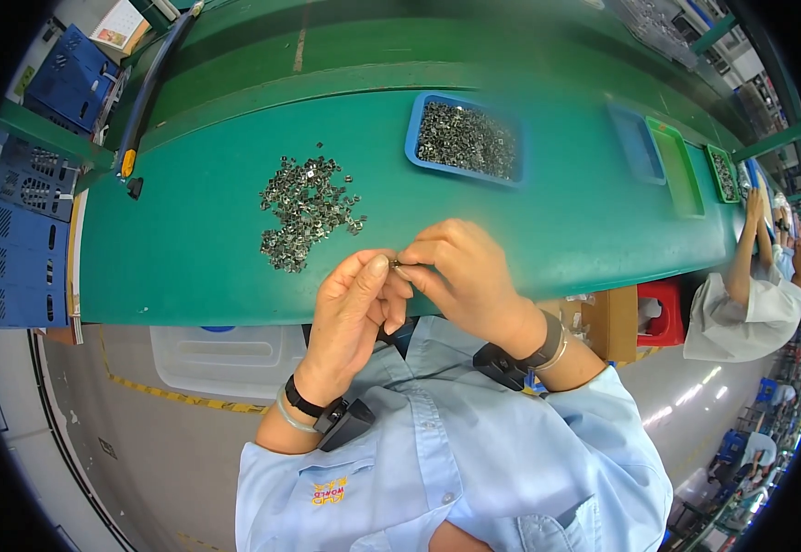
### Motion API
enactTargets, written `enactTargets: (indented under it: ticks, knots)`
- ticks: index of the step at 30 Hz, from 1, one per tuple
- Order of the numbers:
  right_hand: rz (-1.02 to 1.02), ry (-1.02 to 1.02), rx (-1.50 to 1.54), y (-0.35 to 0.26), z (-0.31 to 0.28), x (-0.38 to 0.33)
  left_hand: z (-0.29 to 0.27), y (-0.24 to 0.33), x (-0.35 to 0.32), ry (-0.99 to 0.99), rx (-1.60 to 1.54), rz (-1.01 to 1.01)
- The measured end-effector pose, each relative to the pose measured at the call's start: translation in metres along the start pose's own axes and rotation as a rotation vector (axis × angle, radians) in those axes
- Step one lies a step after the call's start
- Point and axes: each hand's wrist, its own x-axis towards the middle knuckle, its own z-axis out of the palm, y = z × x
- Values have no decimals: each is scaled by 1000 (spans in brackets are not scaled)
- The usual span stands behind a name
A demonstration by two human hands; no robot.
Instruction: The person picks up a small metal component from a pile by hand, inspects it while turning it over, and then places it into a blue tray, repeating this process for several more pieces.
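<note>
My left hand (350, 299) and my right hand (460, 276) meet above the near edge of the green tabletop (198, 230). Between their fingertips is a small dark metal part (395, 265), pinched from both sides; its exact shape is too small to make out. Beyond my left hand lies a loose pile of small shiny metal parts (308, 207). A blue tray (411, 138) filled with many similar small metal parts (460, 138) stands farther back, beyond my right hand.
At the right end of the table are another blue tray (635, 143), a green tray (681, 175) and a smaller green tray of parts (722, 175). Blue crates (23, 248) stand at the left. A co-worker (750, 304) is at the far right, near a red stool (663, 313) and cardboard box (610, 322).
</note>
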Motion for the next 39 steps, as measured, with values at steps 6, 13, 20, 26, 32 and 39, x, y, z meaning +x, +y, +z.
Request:
enactTargets:
  ticks: [6,13,20,26,32,39]
  knots:
    - [-25,-20,-73,-9,-2,2,-5,0,-2,2,49,7]
    - [45,-4,157,1,5,-3,-10,-2,-3,-37,-1,-16]
    - [18,6,156,1,0,-1,-1,5,-6,-17,-11,-36]
    - [-78,-18,64,-1,-4,3,-5,3,-5,-33,31,-39]
    - [14,5,209,0,3,-3,-5,-1,-5,-64,-59,-23]
    - [94,6,266,-6,6,-4,-8,-4,-3,-86,-106,-12]
